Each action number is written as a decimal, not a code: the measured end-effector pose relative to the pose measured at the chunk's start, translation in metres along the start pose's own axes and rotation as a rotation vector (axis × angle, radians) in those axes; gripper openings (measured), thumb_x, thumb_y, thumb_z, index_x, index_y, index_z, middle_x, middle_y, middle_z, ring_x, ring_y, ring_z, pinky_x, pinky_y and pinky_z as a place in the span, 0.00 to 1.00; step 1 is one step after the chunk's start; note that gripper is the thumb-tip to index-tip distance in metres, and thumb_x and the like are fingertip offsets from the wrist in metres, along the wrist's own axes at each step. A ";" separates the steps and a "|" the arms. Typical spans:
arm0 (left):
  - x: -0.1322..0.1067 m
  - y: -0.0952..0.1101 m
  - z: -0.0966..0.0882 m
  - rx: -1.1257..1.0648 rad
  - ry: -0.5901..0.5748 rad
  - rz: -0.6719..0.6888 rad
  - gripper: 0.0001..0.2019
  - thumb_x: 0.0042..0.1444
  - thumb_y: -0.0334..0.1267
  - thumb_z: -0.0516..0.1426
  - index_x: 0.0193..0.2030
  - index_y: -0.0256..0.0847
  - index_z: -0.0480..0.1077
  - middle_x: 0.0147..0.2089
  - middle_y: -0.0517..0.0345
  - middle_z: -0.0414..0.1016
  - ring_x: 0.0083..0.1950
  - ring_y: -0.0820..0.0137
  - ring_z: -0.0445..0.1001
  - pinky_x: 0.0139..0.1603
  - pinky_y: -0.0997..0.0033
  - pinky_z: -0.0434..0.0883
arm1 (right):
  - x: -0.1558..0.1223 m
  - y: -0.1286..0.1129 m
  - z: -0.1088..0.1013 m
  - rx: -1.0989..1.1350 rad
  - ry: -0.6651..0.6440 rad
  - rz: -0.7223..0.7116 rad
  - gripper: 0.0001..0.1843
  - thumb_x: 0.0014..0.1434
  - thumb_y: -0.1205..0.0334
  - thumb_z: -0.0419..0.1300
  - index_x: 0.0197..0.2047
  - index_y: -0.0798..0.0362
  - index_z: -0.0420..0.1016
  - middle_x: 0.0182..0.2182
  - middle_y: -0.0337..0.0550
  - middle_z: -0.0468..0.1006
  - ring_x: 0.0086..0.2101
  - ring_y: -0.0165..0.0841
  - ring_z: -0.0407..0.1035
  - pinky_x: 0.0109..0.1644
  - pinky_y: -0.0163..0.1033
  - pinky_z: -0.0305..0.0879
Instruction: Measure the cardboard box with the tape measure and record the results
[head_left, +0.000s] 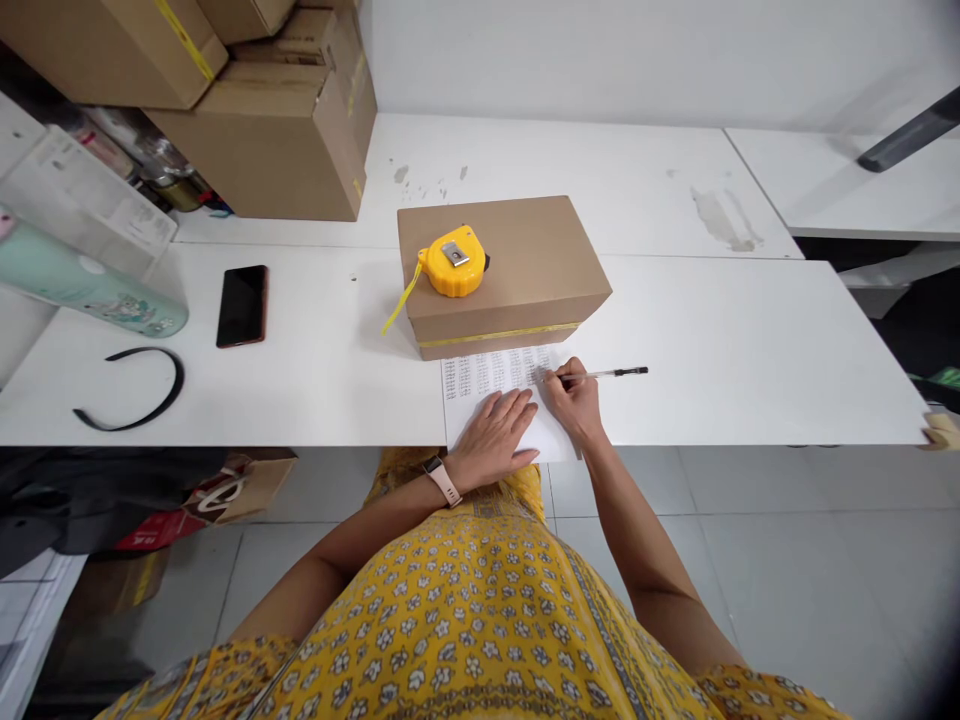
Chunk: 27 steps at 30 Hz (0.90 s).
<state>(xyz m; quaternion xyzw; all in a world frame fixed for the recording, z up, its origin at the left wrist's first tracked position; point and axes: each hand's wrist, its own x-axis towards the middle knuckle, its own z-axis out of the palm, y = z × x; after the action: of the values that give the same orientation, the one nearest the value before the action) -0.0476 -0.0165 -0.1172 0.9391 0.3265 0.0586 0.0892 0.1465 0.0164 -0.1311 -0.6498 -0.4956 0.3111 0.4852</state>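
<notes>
A sheet of paper (461,412) with columns of small handwriting lies at the table's front edge, its far side against a closed cardboard box (532,240). My left hand (496,432) rests flat on the sheet, fingers stretched out. In my right hand (576,402) is a pen (619,372) with a clear barrel and black end; its tip is at the right-hand column of writing, mostly hidden by my fingers. On top of the box sits a yellow tape measure (455,262) with a yellow wrist strap hanging over the box's left edge.
On the left of the white table (750,350) lie a phone (242,306), a black headband (169,385) and a mint-green bottle (97,285). Stacked cardboard boxes (277,150) stand at the back left. A dark grey pole (911,130) juts in at the upper right.
</notes>
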 end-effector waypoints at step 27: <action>0.000 0.000 0.004 -0.047 0.036 -0.001 0.34 0.70 0.54 0.53 0.73 0.30 0.58 0.78 0.38 0.55 0.79 0.52 0.54 0.79 0.48 0.48 | 0.000 0.001 -0.001 -0.013 0.097 -0.023 0.13 0.60 0.54 0.61 0.29 0.48 0.61 0.22 0.31 0.63 0.26 0.29 0.57 0.31 0.37 0.55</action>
<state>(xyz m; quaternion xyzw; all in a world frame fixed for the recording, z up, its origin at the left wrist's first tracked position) -0.0473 -0.0173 -0.1208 0.9355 0.3269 0.0834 0.1054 0.1477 0.0157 -0.1313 -0.6614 -0.4810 0.2703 0.5080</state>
